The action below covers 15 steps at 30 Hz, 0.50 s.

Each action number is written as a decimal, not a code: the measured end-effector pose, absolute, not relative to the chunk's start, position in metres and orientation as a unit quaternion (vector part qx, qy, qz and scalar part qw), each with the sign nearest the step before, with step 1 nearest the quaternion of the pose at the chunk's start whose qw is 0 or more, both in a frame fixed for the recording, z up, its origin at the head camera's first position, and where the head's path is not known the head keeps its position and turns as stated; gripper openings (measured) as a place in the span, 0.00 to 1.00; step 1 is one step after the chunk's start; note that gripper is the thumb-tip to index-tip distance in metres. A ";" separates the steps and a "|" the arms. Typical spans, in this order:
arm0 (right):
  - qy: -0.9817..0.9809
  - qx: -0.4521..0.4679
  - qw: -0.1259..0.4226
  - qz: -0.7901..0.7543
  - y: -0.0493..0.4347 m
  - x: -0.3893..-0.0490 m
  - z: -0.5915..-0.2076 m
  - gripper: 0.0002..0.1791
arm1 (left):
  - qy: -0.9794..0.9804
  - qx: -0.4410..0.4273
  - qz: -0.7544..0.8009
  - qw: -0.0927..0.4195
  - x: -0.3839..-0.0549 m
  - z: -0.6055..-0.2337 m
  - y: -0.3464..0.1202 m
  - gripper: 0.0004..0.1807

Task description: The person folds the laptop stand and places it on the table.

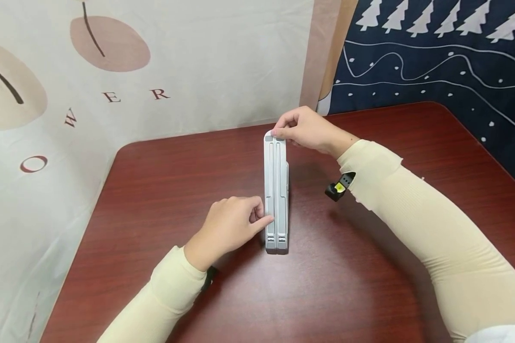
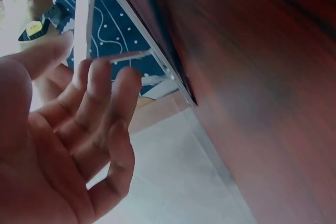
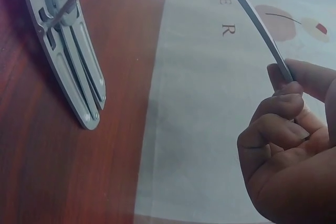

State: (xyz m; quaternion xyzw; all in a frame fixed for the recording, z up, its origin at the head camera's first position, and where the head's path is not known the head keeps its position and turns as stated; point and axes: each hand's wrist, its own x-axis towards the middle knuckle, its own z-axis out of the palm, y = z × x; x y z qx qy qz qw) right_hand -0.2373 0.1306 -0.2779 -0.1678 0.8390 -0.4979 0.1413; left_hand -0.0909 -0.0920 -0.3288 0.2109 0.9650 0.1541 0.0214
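- A silver folding metal stand (image 1: 276,186) is on the reddish-brown wooden table (image 1: 347,247). The side view shows it partly unfolded: its upper frame (image 2: 81,24) slopes above the base (image 3: 65,80), which lies along the tabletop, probably to keep the stand steady.
- The right hand (image 1: 311,128) is at the stand's far, raised end. Thumb and forefinger pinch its thin edge while the other fingers curl into the palm; this hold seems to keep the upper frame lifted off the base.
- The left hand (image 1: 229,224) is at the stand's left side, towards its near end. The thumb tip lies over the left bar and the fingers are loosely bent, perhaps to steady that end; whether they truly grip, I cannot tell.
- A round hinge (image 3: 63,3) sits on the stand's base, apparently where the frame pivots.
- Beyond the stand and to its left hangs a pale cloth (image 1: 219,47) with printed letters; beyond it to the right, a navy cloth (image 1: 412,71) with white trees.
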 end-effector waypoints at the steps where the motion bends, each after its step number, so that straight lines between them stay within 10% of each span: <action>1: 0.838 -0.166 0.140 -0.500 0.131 -0.237 -0.278 0.08 | 0.967 0.209 0.148 0.012 -0.090 -0.329 -0.090 0.17; 15: 0.836 -0.152 0.130 -0.511 0.132 -0.232 -0.278 0.08 | 0.974 0.191 0.120 -0.021 -0.087 -0.333 -0.080 0.27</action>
